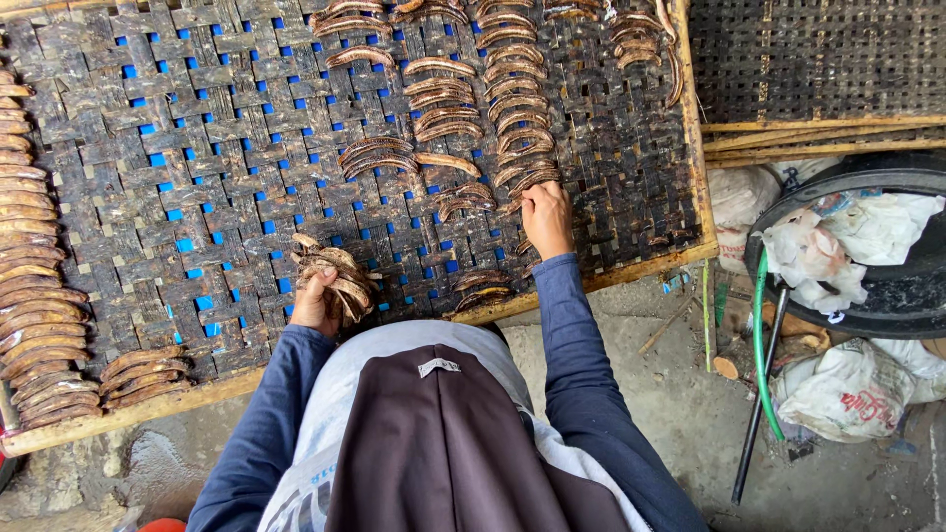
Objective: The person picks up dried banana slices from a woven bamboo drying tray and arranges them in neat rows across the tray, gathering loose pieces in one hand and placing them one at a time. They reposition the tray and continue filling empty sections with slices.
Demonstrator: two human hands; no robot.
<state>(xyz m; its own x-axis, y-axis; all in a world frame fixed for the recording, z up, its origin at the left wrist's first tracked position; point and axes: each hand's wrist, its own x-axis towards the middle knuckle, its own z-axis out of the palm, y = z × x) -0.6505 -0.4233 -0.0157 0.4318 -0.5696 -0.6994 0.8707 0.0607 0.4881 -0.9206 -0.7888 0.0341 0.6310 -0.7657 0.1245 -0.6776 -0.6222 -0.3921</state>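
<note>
Dark brown cloth hanging down the person's front [443, 443] fills the bottom of the head view, with blue sleeves reaching up to a woven drying tray [197, 148] of dark strips over blue sheeting, framed in pale wood. Left hand [317, 300] sits at the tray's near edge, its grip closed around a bunch of dried curved slices [333, 274], brown and crescent-shaped, fanned out up and to the right of the fist. Right hand [547, 219] lies further in on the tray, right of the bunch and well apart from it, fingers pressed down together on the weave at the foot of the laid rows of slices [512, 108]; whether it pinches a slice I cannot tell. Those rows run away from the tray's near edge, each slice lying crosswise with its long axis left to right and its arch bowed away from the person. Two more slices [481, 286] lie near the tray's near edge between the hands. Another stacked column of slices [30, 296] lines the tray's left side. Right of the tray stand a black tub with white bags [867, 246] and a green hose [761, 345].
</note>
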